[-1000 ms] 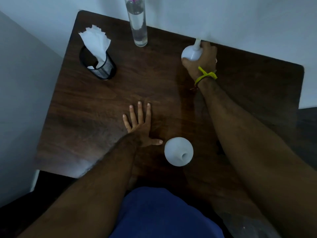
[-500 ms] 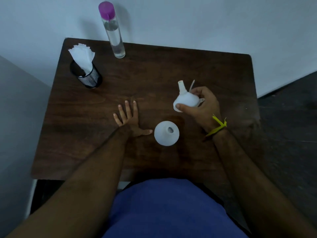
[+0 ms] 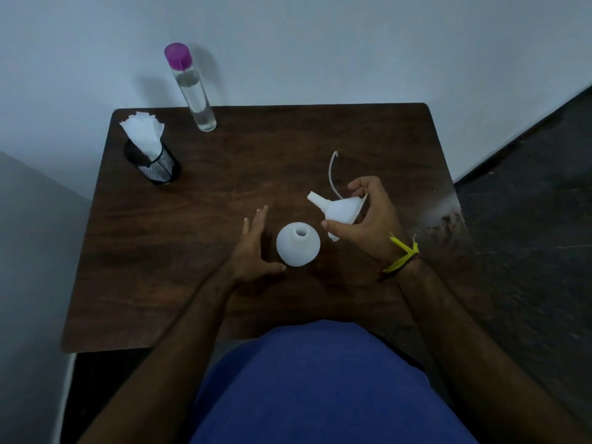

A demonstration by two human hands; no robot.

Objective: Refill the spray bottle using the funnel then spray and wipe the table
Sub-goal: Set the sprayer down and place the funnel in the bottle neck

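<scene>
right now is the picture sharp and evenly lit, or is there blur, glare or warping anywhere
Head view: dim, bluish light; the clear bottle casts a soft shadow on the wall to its left. The table bows at its edges from the wide lens, and a pale sheen shows near its right edge. The right hand with the white funnel and the round white bottle look slightly soft.

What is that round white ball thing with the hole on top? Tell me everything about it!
The round white bottle looks like frosted plastic, ball-shaped, with a small open hole at its top and no cap on. It stands upright on the dark wooden table, near the front edge. The left hand is open beside it, thumb close to its base; whether they touch is unclear. The right hand holds a white funnel-shaped piece close by, apart from the bottle.
</scene>
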